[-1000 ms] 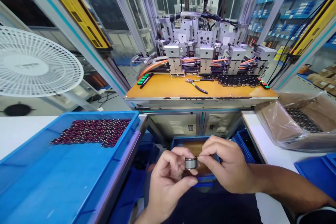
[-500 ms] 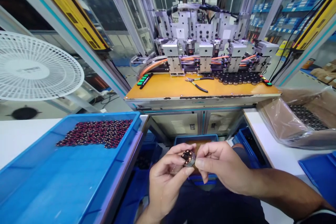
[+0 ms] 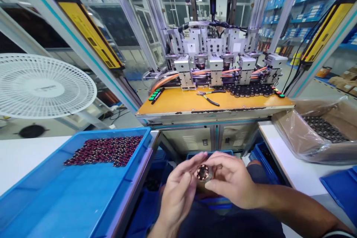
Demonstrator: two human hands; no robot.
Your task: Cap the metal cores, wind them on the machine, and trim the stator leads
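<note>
At far left, a white fan (image 3: 47,85) stands beside the frame post; it sits lower in my view than half a second ago, as does the machine. Next, the blue tray (image 3: 75,197) rests on the white worktop (image 3: 25,152), with a block of small dark parts (image 3: 106,150) in its far end.

My left hand (image 3: 180,186) rises from the lower edge, palm turned inward. Its fingers, earlier closed around the ring-shaped core, now extend nearly straight toward the upper right, thumb laid inward. Contact with the core cannot be determined.

The core (image 3: 208,174) is located between both hands, copper-coloured end toward me; it is now retained on its right side.

My right hand (image 3: 232,180) grips it between thumb and curled fingers, replacing the earlier pinch beside it. The right forearm runs in from the lower right, wrist nearly straight.

Beyond the hands, pliers (image 3: 208,97) lie on the orange worktop (image 3: 173,100), left of clustered black parts (image 3: 248,90). At far right stands a plastic-lined carton (image 3: 290,126) containing metallic parts.
</note>
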